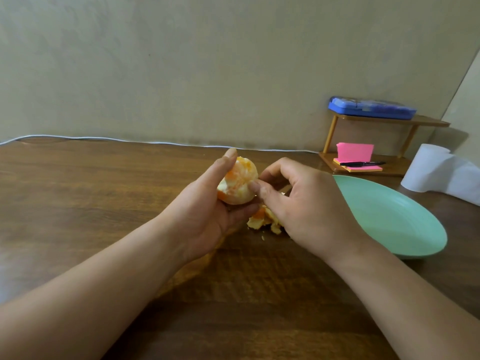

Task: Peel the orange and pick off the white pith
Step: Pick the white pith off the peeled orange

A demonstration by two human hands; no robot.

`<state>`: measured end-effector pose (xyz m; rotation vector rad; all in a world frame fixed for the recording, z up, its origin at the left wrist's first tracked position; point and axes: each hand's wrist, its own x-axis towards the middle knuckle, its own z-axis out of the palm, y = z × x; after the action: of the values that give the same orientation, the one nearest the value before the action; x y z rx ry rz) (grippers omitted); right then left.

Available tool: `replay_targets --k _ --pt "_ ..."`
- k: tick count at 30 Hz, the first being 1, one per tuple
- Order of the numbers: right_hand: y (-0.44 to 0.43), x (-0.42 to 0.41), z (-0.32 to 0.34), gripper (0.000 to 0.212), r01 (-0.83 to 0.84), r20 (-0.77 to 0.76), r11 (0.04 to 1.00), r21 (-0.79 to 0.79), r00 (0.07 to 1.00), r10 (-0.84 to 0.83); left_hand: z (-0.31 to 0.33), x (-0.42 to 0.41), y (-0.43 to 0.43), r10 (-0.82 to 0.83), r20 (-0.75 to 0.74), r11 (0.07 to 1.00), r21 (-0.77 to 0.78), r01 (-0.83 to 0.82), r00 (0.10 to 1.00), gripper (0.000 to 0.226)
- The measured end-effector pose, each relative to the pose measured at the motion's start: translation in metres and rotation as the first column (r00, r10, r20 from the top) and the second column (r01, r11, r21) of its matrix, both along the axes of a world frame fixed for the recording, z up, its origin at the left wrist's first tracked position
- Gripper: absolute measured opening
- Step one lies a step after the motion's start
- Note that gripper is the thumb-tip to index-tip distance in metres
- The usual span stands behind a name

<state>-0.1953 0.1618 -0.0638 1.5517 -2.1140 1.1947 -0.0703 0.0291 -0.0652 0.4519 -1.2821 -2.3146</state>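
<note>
Pith (244,170) is what the person is after now. The orange (237,181) has nearly all its skin off. It looks pale and patchy, with white bits left on it. The left hand (205,216) holds it up just over the bench (104,203), near the middle. The fingers (244,209) of that hand curl round the fruit from below, and the thumb stands up along its left side.

The right hand (304,203) is right beside it. Its thumb and first finger meet on the right side of the orange in a tight pinch. I think they have a bit of pith, but that bit is too small to see.

Next, I think the pinch must pull away softly. Then the left hand must turn the fruit to show more white. A hard squeeze could burst it.

Peel pieces (262,220) lie in a heap on the bench under the right hand. They are beside the green plate (389,216), not in it.

Far right, a blue box (371,109) sits shut on top of a small wooden shelf (428,123). I cannot tell what is inside. On the low board are pink sticky notes (354,152) and a black pen (362,164).
</note>
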Motion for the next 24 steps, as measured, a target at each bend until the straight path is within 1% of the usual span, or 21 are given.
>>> replay_targets --k 4,7,9,12,14,18,21,24 --pt "0.0 -0.001 0.0 0.017 0.02 -0.077 0.996 0.081 0.997 -0.014 -0.004 -0.003 -0.001 0.083 0.089 0.993 -0.093 -0.075 0.993 0.045" --pt "0.0 -0.001 0.0 0.017 0.025 -0.144 0.991 0.134 0.99 -0.006 -0.007 -0.005 -0.002 0.15 0.132 0.979 -0.16 -0.129 0.98 0.047" --pt "-0.001 0.0 0.0 0.018 0.047 -0.211 0.985 0.165 0.977 -0.011 -0.01 -0.007 -0.003 0.199 0.15 0.963 -0.214 -0.165 0.968 0.056" --pt "-0.002 0.004 0.0 0.018 0.09 -0.314 0.974 0.206 0.949 -0.022 -0.015 -0.008 -0.004 0.258 0.193 0.928 -0.323 -0.186 0.947 0.075" --pt "-0.003 0.007 -0.001 0.017 0.102 -0.347 0.976 0.193 0.937 -0.029 -0.015 -0.008 -0.002 0.276 0.198 0.913 -0.36 -0.192 0.941 0.077" --pt "-0.006 0.011 -0.002 0.017 0.09 -0.355 0.991 0.098 0.933 -0.05 -0.014 -0.007 -0.001 0.244 0.186 0.923 -0.346 -0.169 0.952 0.073" --pt "-0.008 0.012 -0.003 0.021 0.089 -0.359 0.995 0.038 0.931 -0.069 -0.012 -0.006 0.0 0.215 0.156 0.934 -0.321 -0.156 0.964 0.059" --pt "-0.008 0.011 -0.003 0.023 0.067 -0.319 0.998 0.003 0.946 -0.063 -0.009 -0.003 0.001 0.186 0.156 0.947 -0.293 -0.134 0.97 0.056"
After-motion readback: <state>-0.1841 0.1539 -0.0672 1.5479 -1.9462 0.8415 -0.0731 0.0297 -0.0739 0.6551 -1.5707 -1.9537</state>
